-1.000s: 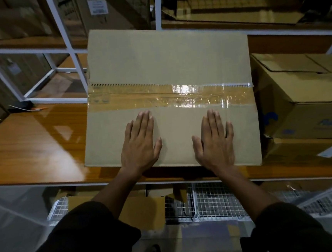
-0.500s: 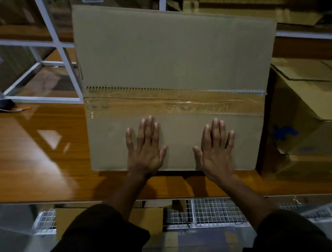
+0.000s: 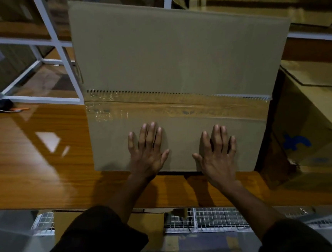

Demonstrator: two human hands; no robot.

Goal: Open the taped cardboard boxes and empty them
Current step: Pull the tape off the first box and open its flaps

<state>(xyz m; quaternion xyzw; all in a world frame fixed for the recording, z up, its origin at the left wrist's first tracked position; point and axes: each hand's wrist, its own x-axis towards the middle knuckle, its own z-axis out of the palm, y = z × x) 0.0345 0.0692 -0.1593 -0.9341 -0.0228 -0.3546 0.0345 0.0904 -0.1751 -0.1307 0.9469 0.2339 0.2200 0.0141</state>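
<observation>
A large plain cardboard box (image 3: pixel 175 54) stands on the glossy wooden table (image 3: pixel 33 157), filling the middle of the head view. A wide strip of clear tape (image 3: pixel 179 107) runs across its seam. My left hand (image 3: pixel 147 153) lies flat on the near panel below the tape, fingers spread. My right hand (image 3: pixel 217 153) lies flat beside it on the same panel, fingers spread too. Neither hand grips anything. The box's inside is hidden.
A second cardboard box (image 3: pixel 317 122) with a blue mark stands right against the big box. White shelf frames (image 3: pixel 53 45) rise behind at the left. An orange-tipped tool (image 3: pixel 19 109) lies at the far left. Wire baskets (image 3: pixel 209 218) hang under the table edge.
The box has slid away from me on the table, its near edge now back from the table's front edge. Both hands stay flat on its near panel.
</observation>
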